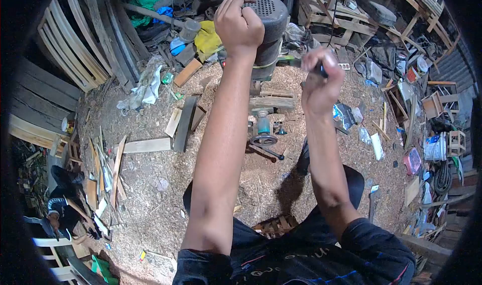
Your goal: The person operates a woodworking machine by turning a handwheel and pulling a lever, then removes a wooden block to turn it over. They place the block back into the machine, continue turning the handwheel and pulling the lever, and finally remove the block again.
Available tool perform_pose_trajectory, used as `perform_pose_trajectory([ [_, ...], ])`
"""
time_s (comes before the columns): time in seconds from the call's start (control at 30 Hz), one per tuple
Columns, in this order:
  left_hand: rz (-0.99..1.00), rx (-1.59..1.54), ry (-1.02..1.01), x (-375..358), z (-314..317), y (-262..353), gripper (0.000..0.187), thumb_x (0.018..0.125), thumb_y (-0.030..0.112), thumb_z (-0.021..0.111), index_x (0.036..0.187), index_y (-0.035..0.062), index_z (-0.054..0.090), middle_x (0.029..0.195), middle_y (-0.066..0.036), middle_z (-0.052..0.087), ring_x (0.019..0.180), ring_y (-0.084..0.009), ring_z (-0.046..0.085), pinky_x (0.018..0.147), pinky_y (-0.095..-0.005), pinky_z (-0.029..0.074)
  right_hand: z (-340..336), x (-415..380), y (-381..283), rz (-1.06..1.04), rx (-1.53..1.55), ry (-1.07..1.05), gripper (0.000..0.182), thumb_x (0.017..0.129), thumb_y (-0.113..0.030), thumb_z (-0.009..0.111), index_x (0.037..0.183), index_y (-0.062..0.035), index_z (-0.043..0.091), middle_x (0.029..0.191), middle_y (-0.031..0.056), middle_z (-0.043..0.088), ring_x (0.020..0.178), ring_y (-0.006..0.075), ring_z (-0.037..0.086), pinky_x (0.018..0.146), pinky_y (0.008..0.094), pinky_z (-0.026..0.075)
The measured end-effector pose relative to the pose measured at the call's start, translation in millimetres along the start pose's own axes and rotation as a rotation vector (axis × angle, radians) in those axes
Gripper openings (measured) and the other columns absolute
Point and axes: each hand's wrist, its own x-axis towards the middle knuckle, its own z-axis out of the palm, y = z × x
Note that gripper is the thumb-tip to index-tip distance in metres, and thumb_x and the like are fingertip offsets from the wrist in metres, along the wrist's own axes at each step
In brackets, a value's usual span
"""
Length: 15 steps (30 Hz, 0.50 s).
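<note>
My left hand (239, 23) is up at the left of a dark cylindrical motor housing (273, 20) with a perforated top. Its fingers are curled; whatever they close around is hidden behind the hand. My right hand (321, 81), smeared by motion at the fingertips, is closed around a black handle (323, 71) to the right of the housing. Only a small dark part of that handle shows. Below the housing, between my forearms, are a handwheel (263, 140) with a teal part behind it and a lever with black ends (271, 156).
Wood shavings cover the floor (150, 169). Loose boards (186, 124) lie left of the machine. Curved wooden slats (70, 44) lean at the upper left. A person (60, 209) is at the lower left. Plastic containers and scrap wood crowd the right, including a pink container (412, 160).
</note>
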Motion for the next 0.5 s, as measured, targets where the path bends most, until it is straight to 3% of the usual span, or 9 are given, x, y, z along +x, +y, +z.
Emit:
perform_pose_trajectory([
  [0.23,-0.001,0.004,-0.007,-6.3,-1.0,-0.4,0.032,0.078,0.011,0.043,0.083,0.0032,0.073,0.103,-0.016,0.073,0.102,-0.0342,0.068,0.092,-0.0410,0.051,-19.5,-55.4,8.2,-0.069,-0.052,-0.056,0.043,0.086,-0.042,0.044,0.072,-0.0012,0.048,0.076,0.0092,0.048,0.070,0.0172,0.044,0.068,0.0310,0.034],
  [0.27,0.024,-0.037,0.014,-5.8,1.1,-1.3,0.024,0.074,0.010,0.046,0.079,0.0017,0.068,0.092,-0.018,0.071,0.093,-0.0367,0.066,0.090,-0.0435,0.049,-20.7,-57.5,8.8,-0.066,-0.056,-0.057,0.041,0.084,-0.039,0.045,0.070,-0.0008,0.047,0.074,0.0093,0.049,0.070,0.0171,0.044,0.067,0.0306,0.034],
  [0.37,0.041,0.045,-0.050,-10.6,-4.3,-1.2,0.028,0.080,0.011,0.044,0.087,0.0018,0.070,0.099,-0.016,0.071,0.098,-0.0351,0.065,0.093,-0.0425,0.047,-23.6,-52.5,10.9,-0.111,-0.081,-0.101,0.038,0.080,-0.037,0.048,0.069,-0.0007,0.047,0.073,0.0095,0.050,0.069,0.0174,0.044,0.066,0.0309,0.034],
  [0.4,0.072,0.048,-0.079,-15.6,-9.6,0.8,0.026,0.084,0.012,0.044,0.090,0.0006,0.066,0.101,-0.018,0.067,0.101,-0.0364,0.061,0.095,-0.0444,0.045,-24.1,-53.0,9.3,-0.091,-0.080,-0.088,0.030,0.079,-0.028,0.048,0.066,-0.0005,0.046,0.070,0.0097,0.050,0.068,0.0179,0.045,0.064,0.0313,0.034],
  [0.5,0.043,0.045,-0.152,-21.2,-18.3,1.1,0.026,0.088,0.015,0.044,0.096,-0.0014,0.062,0.110,-0.021,0.058,0.108,-0.0380,0.054,0.094,-0.0453,0.043,-25.8,-43.2,-18.5,0.091,-0.096,-0.228,0.028,0.082,-0.020,0.044,0.064,0.0004,0.049,0.066,0.0097,0.050,0.069,0.0187,0.045,0.068,0.0335,0.039],
])
